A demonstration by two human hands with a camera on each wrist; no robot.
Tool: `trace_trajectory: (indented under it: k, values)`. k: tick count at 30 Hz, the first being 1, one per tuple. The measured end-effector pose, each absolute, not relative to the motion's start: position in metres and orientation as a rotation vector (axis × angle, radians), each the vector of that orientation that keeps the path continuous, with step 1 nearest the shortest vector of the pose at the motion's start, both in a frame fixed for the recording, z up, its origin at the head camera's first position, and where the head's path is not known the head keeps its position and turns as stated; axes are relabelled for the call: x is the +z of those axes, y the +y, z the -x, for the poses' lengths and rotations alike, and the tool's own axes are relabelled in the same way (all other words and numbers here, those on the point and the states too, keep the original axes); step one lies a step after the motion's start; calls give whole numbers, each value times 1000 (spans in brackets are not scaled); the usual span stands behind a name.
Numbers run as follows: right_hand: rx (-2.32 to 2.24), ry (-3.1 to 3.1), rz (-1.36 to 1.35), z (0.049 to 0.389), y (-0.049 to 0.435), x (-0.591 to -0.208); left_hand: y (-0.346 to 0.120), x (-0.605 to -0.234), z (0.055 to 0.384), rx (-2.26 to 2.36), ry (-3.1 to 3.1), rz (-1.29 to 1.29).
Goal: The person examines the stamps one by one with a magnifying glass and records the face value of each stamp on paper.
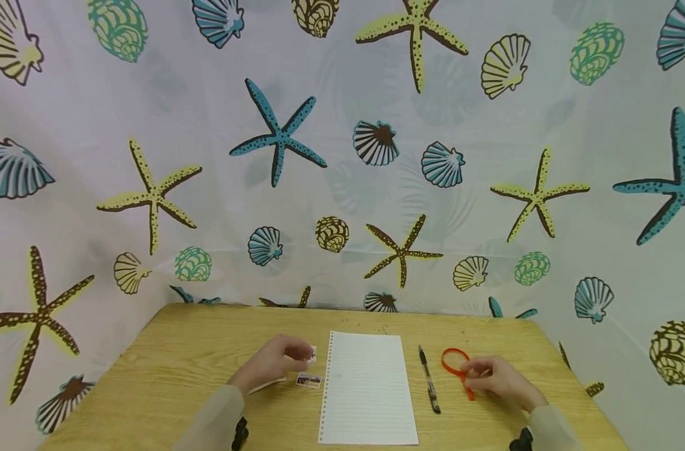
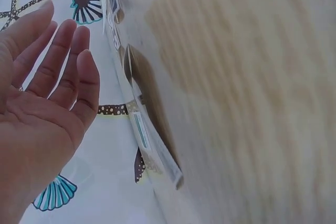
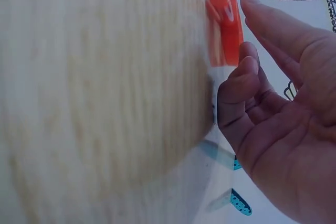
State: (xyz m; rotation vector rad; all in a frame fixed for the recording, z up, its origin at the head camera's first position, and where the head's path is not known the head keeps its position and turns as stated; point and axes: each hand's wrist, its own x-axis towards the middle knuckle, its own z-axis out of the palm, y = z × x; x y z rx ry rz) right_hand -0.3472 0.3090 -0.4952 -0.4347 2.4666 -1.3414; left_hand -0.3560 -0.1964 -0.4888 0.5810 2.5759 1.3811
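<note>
My left hand hovers at the left of the lined sheet, over small printed picture stickers. In the left wrist view its fingers are relaxed and spread, holding nothing. A folded white paper stands partly raised off the wood beside it; in the head view the hand covers much of this paper. On the right, my right hand is beside a red loop-shaped band with a short tail. The right wrist view shows loosely bent fingers close to the red band, with nothing in the grasp.
A white lined sheet with punched holes along its left edge lies mid-table. Between it and my right hand is a black pen. Behind the wooden table hangs a shell-and-starfish curtain, which also borders both sides.
</note>
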Motion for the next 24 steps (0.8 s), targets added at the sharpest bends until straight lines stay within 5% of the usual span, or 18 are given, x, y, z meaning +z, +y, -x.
trace_trajectory:
  k: [24]
  values:
    - [-1149,2482,612,354,301,-496,-233,-482,352,1399,2532,-651]
